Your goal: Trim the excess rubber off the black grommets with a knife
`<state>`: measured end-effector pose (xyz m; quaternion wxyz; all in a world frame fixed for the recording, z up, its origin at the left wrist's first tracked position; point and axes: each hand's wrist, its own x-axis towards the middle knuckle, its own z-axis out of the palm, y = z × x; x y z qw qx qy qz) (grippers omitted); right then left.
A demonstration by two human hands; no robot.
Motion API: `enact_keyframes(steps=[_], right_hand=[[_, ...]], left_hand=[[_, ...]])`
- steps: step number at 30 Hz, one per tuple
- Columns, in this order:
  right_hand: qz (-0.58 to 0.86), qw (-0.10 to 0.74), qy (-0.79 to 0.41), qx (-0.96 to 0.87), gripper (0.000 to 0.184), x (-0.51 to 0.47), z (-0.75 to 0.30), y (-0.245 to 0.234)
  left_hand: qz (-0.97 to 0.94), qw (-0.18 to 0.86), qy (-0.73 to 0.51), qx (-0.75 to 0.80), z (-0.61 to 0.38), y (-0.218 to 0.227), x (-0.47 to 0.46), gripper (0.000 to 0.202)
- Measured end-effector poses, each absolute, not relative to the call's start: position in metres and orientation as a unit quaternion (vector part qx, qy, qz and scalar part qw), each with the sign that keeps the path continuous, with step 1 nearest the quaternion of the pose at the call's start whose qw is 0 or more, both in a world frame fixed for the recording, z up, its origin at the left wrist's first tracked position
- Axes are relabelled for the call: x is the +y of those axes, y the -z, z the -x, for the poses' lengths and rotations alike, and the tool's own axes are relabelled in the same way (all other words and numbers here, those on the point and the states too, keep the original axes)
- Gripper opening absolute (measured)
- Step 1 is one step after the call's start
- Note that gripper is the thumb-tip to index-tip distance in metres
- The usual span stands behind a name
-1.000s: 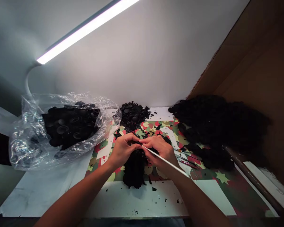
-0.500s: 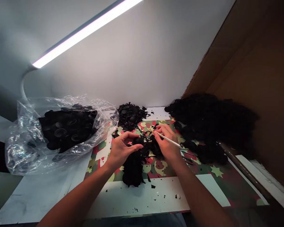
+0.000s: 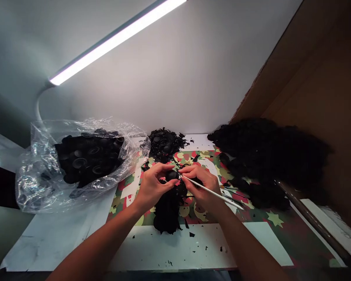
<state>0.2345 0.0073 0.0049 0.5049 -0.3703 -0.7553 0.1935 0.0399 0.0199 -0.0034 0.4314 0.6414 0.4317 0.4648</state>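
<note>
My left hand [image 3: 152, 186] is closed, with thumb and forefinger on either side of a small round black piece [image 3: 171, 175], which looks like rubber. In my right hand [image 3: 204, 184] is a thin white stick-like tool [image 3: 219, 194], held like a pen. Its tip is close to the right edge of the round piece; whether they touch I cannot tell. Directly under both hands lies a heap of black pieces [image 3: 166, 214], stretching toward me over a camouflage-patterned sheet [image 3: 193, 212].
On the left, a clear plastic bag [image 3: 36, 187] holds black ring-shaped parts [image 3: 87, 158]. Black scraps [image 3: 166, 142] are piled at the back. A large dark pile [image 3: 269, 156] sits right, beside a cardboard wall [image 3: 304, 89]. A lit lamp [image 3: 119, 39] hangs above.
My right hand has come left toward my left hand, bringing the white stick's tip to the round black piece. The stick lies at a slightly different slant. The whole view has shifted slightly.
</note>
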Motion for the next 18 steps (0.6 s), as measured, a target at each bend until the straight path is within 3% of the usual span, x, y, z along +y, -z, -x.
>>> enact_keyframes(steps=[5,8,11,15,18], right_hand=[[0.342,0.485,-0.154,-0.790,0.012,0.009,-0.229,-0.001],[0.442,0.490,-0.109,-0.743,0.012,0.012,-0.236,0.000],[0.542,0.485,-0.082,-0.681,0.017,0.019,-0.249,0.002],[0.598,0.479,-0.119,-0.632,0.023,0.024,-0.255,0.002],[0.607,0.482,-0.140,-0.616,0.023,0.023,-0.255,-0.002]], left_hand=[[-0.632,0.416,-0.468,0.458,-0.042,0.003,0.016,0.051],[-0.664,0.372,-0.461,0.455,-0.037,-0.013,0.012,0.044],[-0.720,0.224,-0.460,0.469,-0.007,-0.043,0.023,0.019],[-0.647,-0.034,-0.354,0.675,0.081,-0.086,0.053,0.019],[-0.573,-0.047,-0.336,0.746,0.149,-0.101,0.074,0.011]])
